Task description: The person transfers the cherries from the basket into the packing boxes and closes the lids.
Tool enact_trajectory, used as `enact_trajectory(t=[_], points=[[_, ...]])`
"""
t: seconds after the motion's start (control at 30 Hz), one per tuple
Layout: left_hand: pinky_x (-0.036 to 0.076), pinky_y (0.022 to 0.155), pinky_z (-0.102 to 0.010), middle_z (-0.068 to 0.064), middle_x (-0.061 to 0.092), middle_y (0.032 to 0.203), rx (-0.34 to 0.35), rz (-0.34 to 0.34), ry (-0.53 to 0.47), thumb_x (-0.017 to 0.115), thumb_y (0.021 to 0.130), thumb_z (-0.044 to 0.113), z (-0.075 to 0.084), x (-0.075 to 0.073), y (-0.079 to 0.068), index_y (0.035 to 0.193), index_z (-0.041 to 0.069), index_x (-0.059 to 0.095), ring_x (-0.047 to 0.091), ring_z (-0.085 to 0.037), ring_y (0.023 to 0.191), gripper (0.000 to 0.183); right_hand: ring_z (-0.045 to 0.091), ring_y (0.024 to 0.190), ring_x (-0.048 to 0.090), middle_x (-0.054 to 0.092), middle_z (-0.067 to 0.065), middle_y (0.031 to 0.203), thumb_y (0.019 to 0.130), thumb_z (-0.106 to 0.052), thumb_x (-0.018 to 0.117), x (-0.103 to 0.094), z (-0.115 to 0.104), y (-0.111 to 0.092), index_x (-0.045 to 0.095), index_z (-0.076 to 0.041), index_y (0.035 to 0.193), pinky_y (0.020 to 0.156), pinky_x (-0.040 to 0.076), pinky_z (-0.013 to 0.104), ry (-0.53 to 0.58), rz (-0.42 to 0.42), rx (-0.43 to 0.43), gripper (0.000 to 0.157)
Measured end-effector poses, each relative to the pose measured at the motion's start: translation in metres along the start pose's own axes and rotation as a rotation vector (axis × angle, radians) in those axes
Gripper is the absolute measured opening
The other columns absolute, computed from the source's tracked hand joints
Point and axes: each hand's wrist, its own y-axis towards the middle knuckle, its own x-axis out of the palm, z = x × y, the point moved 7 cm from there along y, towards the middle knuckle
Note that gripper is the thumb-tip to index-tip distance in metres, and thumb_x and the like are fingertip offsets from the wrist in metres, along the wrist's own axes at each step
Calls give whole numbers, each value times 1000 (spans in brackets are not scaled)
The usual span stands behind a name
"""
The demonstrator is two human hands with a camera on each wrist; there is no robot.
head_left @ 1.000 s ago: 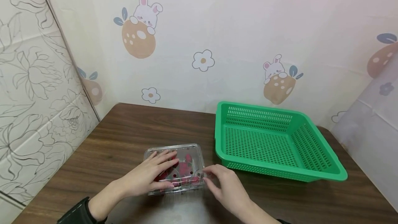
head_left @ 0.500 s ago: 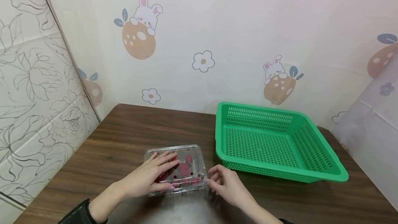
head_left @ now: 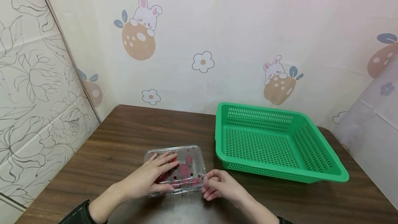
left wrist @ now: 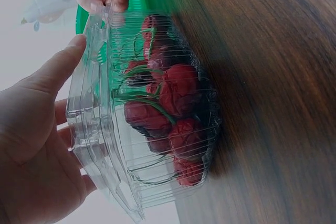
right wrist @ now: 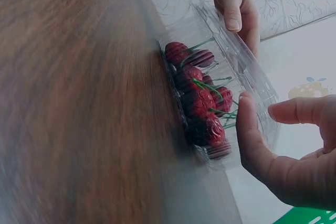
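Note:
A clear plastic clamshell box (head_left: 196,161) lies on the table with its lid down. Through its ribbed side, red cherries (left wrist: 181,87) with green stems show. My left hand (head_left: 146,177) rests on the lid from the left, fingers spread fairly straight, the thumb near the front rim. At the box's front right corner is my right hand (head_left: 222,186), its fingers bent. Its thumb and a finger stand either side of the lid's rim (right wrist: 265,121) in the right wrist view, where the exact contact is hard to make out.
A green plastic basket (head_left: 261,172) with perforated walls stands to the right, behind my right hand. Brown wood-grain table (head_left: 124,130) surrounds the box. A patterned sheet (head_left: 186,27) hangs behind the table, and a floral panel (head_left: 37,89) stands on the left.
My right hand's fingers drew off the box's right edge, then came back to its front right corner and curled further in. My left hand and the box stay almost in place.

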Motion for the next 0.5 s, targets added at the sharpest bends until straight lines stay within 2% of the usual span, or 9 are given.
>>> enact_trajectory(t=[0.17, 0.5], points=[[14, 98, -55, -11, 32, 139, -4, -2, -4, 62, 79, 39, 0, 1, 0, 131, 8, 44, 25, -30, 127, 64, 16, 60, 58, 58, 10, 72, 81, -6, 49, 2, 3, 1, 43, 3, 94, 59, 49, 29, 60, 9, 12, 17], [14, 98, -55, -11, 33, 138, -7, -5, -10, 63, 78, 40, -1, 2, 1, 130, 7, 45, 25, -30, 127, 64, 13, 57, 54, 58, 7, 69, 79, -2, 47, 3, 4, 3, 41, 2, 92, 56, 47, 26, 78, 46, -16, 14]])
